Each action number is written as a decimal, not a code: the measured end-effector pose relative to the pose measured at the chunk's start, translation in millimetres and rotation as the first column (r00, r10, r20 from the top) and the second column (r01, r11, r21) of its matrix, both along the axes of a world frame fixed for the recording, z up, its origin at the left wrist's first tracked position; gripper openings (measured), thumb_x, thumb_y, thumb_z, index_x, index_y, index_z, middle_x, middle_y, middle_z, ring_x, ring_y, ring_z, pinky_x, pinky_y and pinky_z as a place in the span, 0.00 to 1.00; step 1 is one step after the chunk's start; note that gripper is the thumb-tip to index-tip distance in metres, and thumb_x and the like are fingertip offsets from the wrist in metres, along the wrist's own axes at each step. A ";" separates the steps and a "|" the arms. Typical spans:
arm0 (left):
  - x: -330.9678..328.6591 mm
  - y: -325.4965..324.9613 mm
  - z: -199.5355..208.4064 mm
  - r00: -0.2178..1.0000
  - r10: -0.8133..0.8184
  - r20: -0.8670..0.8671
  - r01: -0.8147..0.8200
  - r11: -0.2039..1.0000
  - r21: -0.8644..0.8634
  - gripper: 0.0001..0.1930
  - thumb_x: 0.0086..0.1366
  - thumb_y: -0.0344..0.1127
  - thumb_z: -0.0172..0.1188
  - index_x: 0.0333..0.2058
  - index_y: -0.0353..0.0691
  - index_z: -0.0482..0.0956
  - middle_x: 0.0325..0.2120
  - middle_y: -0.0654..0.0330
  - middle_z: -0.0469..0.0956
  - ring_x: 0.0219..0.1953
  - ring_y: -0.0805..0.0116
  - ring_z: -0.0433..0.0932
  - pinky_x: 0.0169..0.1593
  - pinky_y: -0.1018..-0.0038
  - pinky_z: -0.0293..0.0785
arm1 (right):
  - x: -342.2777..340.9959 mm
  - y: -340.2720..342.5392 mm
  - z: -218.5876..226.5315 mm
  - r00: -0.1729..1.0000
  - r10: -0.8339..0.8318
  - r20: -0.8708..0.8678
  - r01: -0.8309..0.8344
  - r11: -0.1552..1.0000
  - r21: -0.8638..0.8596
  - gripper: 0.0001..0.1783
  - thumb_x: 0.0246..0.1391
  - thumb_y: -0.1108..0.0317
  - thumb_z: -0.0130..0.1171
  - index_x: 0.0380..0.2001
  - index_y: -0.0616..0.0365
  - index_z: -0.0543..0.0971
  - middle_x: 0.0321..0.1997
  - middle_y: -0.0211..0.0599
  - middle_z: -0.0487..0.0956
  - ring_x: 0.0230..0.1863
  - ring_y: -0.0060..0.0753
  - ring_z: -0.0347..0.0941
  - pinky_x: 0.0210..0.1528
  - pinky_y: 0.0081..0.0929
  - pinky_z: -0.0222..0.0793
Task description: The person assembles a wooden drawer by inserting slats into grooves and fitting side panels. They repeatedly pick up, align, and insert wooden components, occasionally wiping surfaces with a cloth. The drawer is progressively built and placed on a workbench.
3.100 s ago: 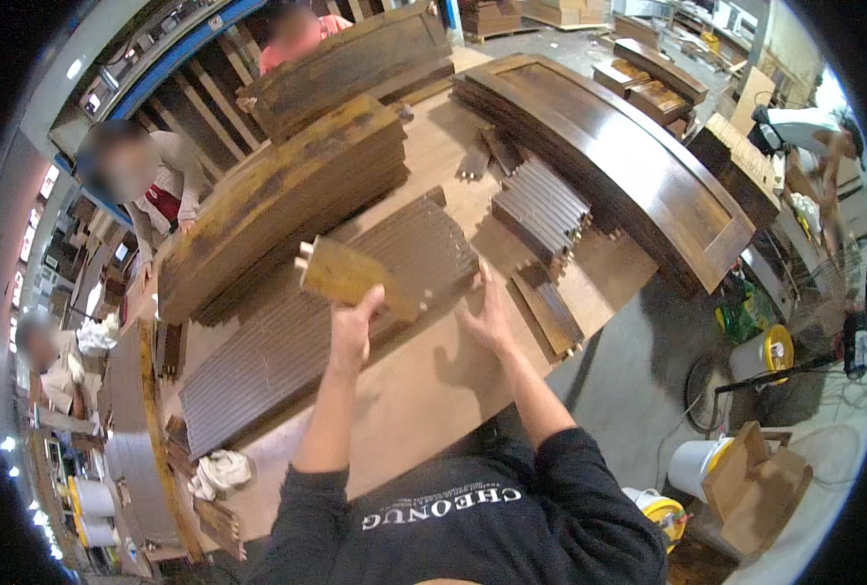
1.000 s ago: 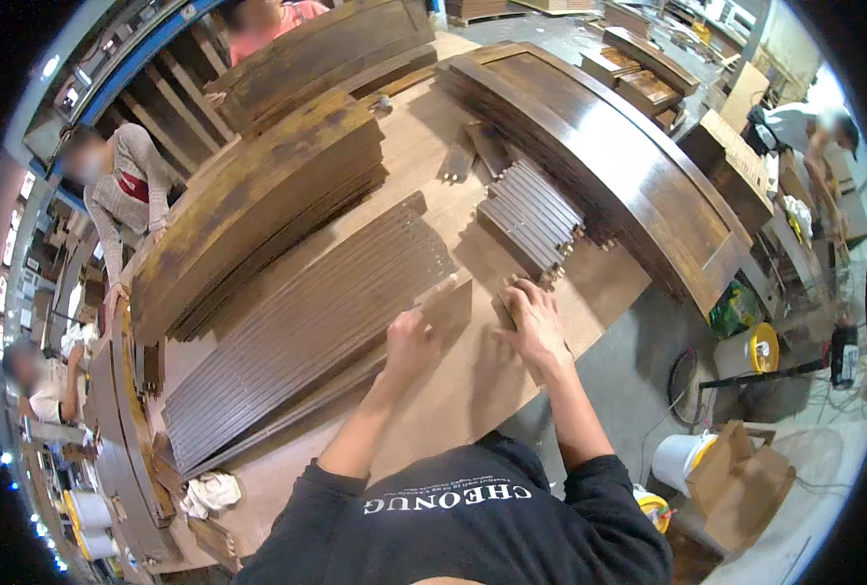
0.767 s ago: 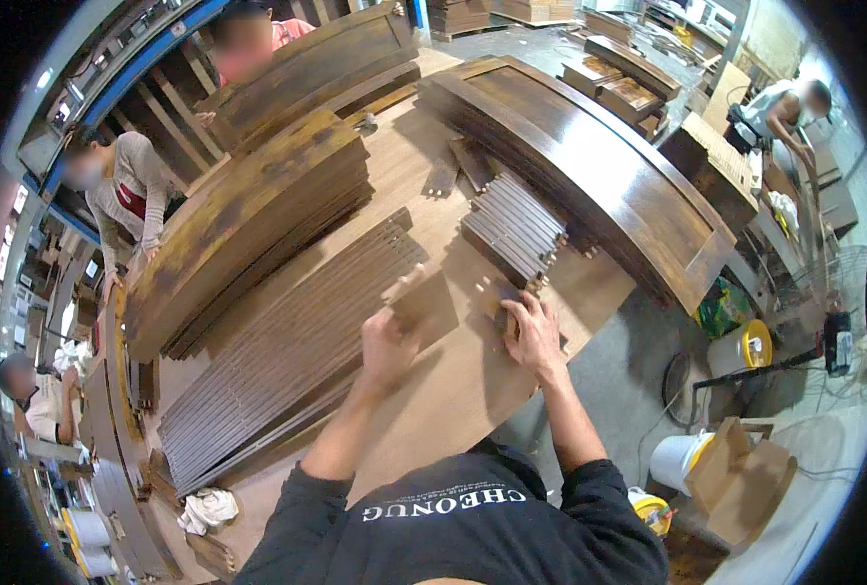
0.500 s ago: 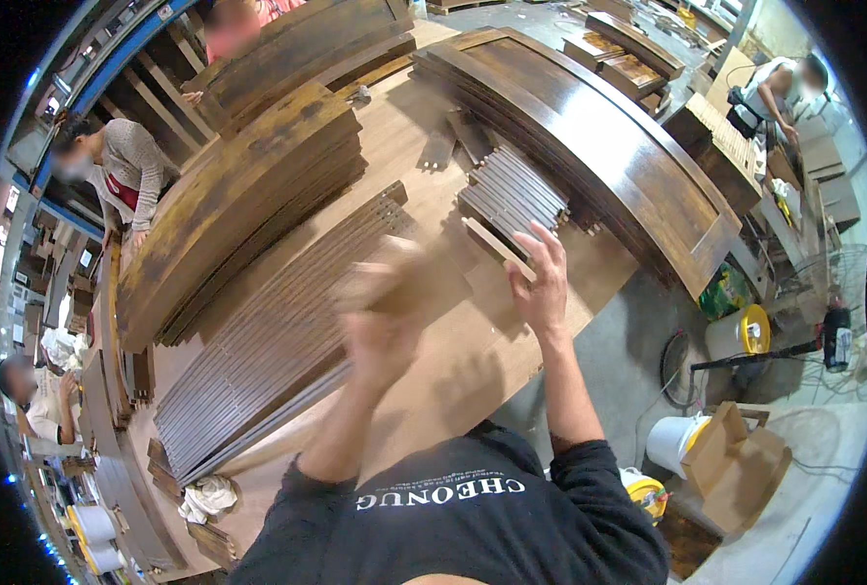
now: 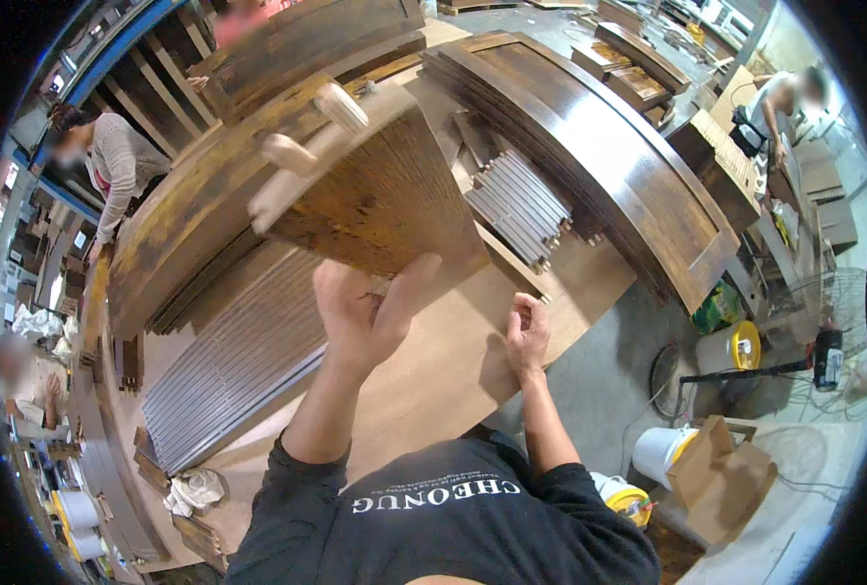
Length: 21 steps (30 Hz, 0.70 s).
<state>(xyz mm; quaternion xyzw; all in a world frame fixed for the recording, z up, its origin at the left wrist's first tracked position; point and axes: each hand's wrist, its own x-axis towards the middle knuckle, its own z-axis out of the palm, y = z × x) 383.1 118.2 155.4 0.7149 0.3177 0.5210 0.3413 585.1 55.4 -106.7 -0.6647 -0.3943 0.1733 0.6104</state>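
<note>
Over the desk [image 5: 433, 370], the left hand [image 5: 363, 317] grips a brown board [image 5: 385, 195] – its fingers clasp the near end, with the thumb on the right side. From those fingers the board slants up and away, clear of the desk, and two pale pegs [image 5: 341, 109] stick out of its far end.

Right of the left fingers, the right hand [image 5: 527, 333] has its fingers curled toward the palm; whether they pinch anything I cannot tell. Just beside their tips is the near end of a thin board [image 5: 513, 260], pale edge up – touching or not, I cannot make out. It runs away from them alongside a stack of short boards [image 5: 521, 200]. Beyond that stack, well past the right fingers, lie large glossy panels [image 5: 599, 166].

Left of the left fingers, long slats [image 5: 234, 375] lie in a row, partly hidden by the raised board. Farther beyond is a panel pile [image 5: 180, 210] with a streaked top, where a co-worker [image 5: 126, 161] in a light top leans. Toward the body from the left fingers sits a crumpled rag [image 5: 196, 490]. Well right of the right fingers, a white bucket [image 5: 660, 455] stands beside an open carton [image 5: 721, 492].
</note>
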 end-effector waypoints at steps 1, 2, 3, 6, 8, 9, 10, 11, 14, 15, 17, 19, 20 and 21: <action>2.0 -3.4 7.6 0.998 -0.018 0.055 0.017 1.000 0.023 0.09 0.53 0.28 0.65 0.34 0.35 0.81 0.32 0.55 0.80 0.37 0.61 0.78 0.43 0.66 0.72 | -1.0 1.7 -1.6 0.999 0.000 -0.041 0.001 0.999 0.039 0.10 0.54 0.78 0.53 0.40 0.57 0.76 0.34 0.29 0.75 0.34 0.20 0.71 0.38 0.19 0.68; 11.9 -4.9 -4.7 0.992 0.058 0.108 -0.068 0.993 0.097 0.07 0.53 0.29 0.65 0.30 0.32 0.80 0.26 0.56 0.80 0.29 0.60 0.78 0.36 0.67 0.73 | -1.6 3.3 -3.4 0.997 -0.001 -0.081 0.007 0.997 0.078 0.10 0.54 0.78 0.53 0.41 0.57 0.76 0.35 0.30 0.75 0.34 0.20 0.71 0.39 0.19 0.68; 13.6 2.3 -44.1 0.971 0.178 -0.159 -0.127 0.950 0.286 0.06 0.52 0.29 0.65 0.28 0.33 0.79 0.22 0.55 0.78 0.26 0.58 0.78 0.33 0.67 0.73 | -1.6 4.1 -4.7 0.993 0.003 -0.121 0.012 0.993 0.118 0.10 0.55 0.77 0.54 0.41 0.58 0.75 0.35 0.30 0.75 0.35 0.21 0.71 0.39 0.19 0.68; 27.0 11.0 -176.0 0.950 0.091 -0.298 -0.078 0.995 0.057 0.08 0.54 0.34 0.62 0.30 0.36 0.77 0.24 0.51 0.77 0.27 0.53 0.77 0.32 0.62 0.71 | -0.8 3.3 5.3 0.981 0.001 0.194 -0.006 1.000 0.027 0.12 0.54 0.76 0.54 0.43 0.59 0.75 0.39 0.36 0.77 0.40 0.27 0.74 0.45 0.25 0.71; 23.4 19.7 -180.9 0.871 0.159 -0.466 -0.032 0.962 0.270 0.11 0.53 0.38 0.65 0.34 0.41 0.80 0.26 0.54 0.80 0.25 0.51 0.78 0.27 0.64 0.75 | -1.1 5.1 -5.7 0.998 0.058 0.019 -0.059 0.996 0.068 0.12 0.55 0.73 0.55 0.43 0.60 0.75 0.39 0.36 0.77 0.42 0.28 0.75 0.49 0.26 0.70; 27.5 20.3 -190.6 0.915 0.081 -0.395 -0.040 0.993 0.112 0.11 0.53 0.39 0.65 0.34 0.43 0.80 0.27 0.54 0.79 0.28 0.50 0.78 0.30 0.62 0.74 | -2.3 5.2 0.3 0.994 0.100 -0.041 -0.098 0.994 0.056 0.15 0.54 0.71 0.57 0.45 0.61 0.74 0.43 0.38 0.76 0.46 0.31 0.74 0.51 0.28 0.69; 32.7 21.6 -203.9 0.871 0.072 -0.487 -0.016 0.993 0.118 0.12 0.53 0.40 0.64 0.32 0.40 0.77 0.27 0.51 0.76 0.30 0.50 0.77 0.32 0.58 0.72 | 2.5 7.2 -9.8 0.983 0.154 -0.099 -0.143 0.983 0.113 0.22 0.51 0.68 0.61 0.49 0.62 0.71 0.48 0.40 0.74 0.51 0.34 0.71 0.55 0.31 0.66; 36.0 17.4 -193.5 0.815 0.016 -0.580 -0.038 0.999 -0.027 0.14 0.55 0.41 0.64 0.35 0.39 0.76 0.30 0.50 0.76 0.33 0.49 0.77 0.35 0.58 0.73 | -1.3 9.0 2.8 0.971 0.198 -0.131 -0.182 0.975 0.127 0.31 0.46 0.64 0.66 0.53 0.62 0.69 0.51 0.43 0.72 0.54 0.37 0.69 0.58 0.33 0.63; 15.8 10.7 -206.0 0.822 -0.018 -0.569 0.014 1.000 -0.013 0.18 0.56 0.40 0.60 0.43 0.37 0.74 0.37 0.48 0.78 0.37 0.49 0.77 0.39 0.60 0.75 | -30.8 22.3 55.9 0.939 0.319 0.125 -0.331 0.940 0.084 0.40 0.41 0.63 0.71 0.56 0.63 0.64 0.54 0.43 0.70 0.56 0.39 0.67 0.58 0.35 0.62; 14.8 8.4 -210.8 0.848 -0.077 -0.525 -0.009 0.987 -0.158 0.17 0.57 0.40 0.59 0.42 0.38 0.74 0.36 0.49 0.78 0.37 0.49 0.78 0.39 0.59 0.75 | -37.5 26.1 62.9 0.930 0.343 0.131 -0.349 0.937 0.025 0.44 0.37 0.61 0.74 0.56 0.64 0.63 0.53 0.43 0.70 0.56 0.40 0.67 0.58 0.36 0.63; 14.6 6.5 -205.7 0.789 -0.061 -0.612 -0.022 0.992 -0.128 0.15 0.57 0.40 0.58 0.40 0.40 0.75 0.34 0.50 0.79 0.35 0.50 0.79 0.37 0.60 0.76 | -42.9 32.9 60.9 0.923 0.348 0.165 -0.335 0.936 -0.104 0.47 0.34 0.61 0.75 0.55 0.68 0.61 0.51 0.50 0.71 0.52 0.47 0.68 0.54 0.37 0.65; 15.6 -0.9 -187.8 0.767 -0.023 -0.642 -0.105 0.982 -0.160 0.12 0.57 0.41 0.57 0.37 0.41 0.75 0.32 0.52 0.79 0.34 0.51 0.79 0.36 0.60 0.76 | -45.0 36.9 66.6 0.916 0.337 0.215 -0.309 0.939 -0.154 0.48 0.34 0.60 0.75 0.55 0.70 0.61 0.50 0.54 0.70 0.51 0.51 0.68 0.53 0.37 0.65; 15.1 1.4 -204.5 0.800 0.031 -0.599 -0.127 0.985 -0.118 0.11 0.58 0.42 0.55 0.36 0.43 0.76 0.30 0.53 0.79 0.33 0.51 0.79 0.35 0.61 0.76 | -51.0 35.1 75.3 0.919 0.349 0.182 -0.336 0.936 -0.101 0.47 0.34 0.60 0.75 0.54 0.71 0.61 0.49 0.56 0.70 0.50 0.55 0.68 0.52 0.39 0.65; 14.0 0.3 -220.4 0.792 0.068 -0.606 -0.144 0.987 -0.077 0.11 0.58 0.41 0.55 0.36 0.43 0.76 0.30 0.53 0.79 0.32 0.51 0.79 0.35 0.61 0.76 | -54.5 35.4 66.2 0.918 0.300 0.259 -0.280 0.953 -0.111 0.47 0.34 0.59 0.75 0.53 0.71 0.61 0.49 0.57 0.70 0.50 0.55 0.68 0.53 0.40 0.65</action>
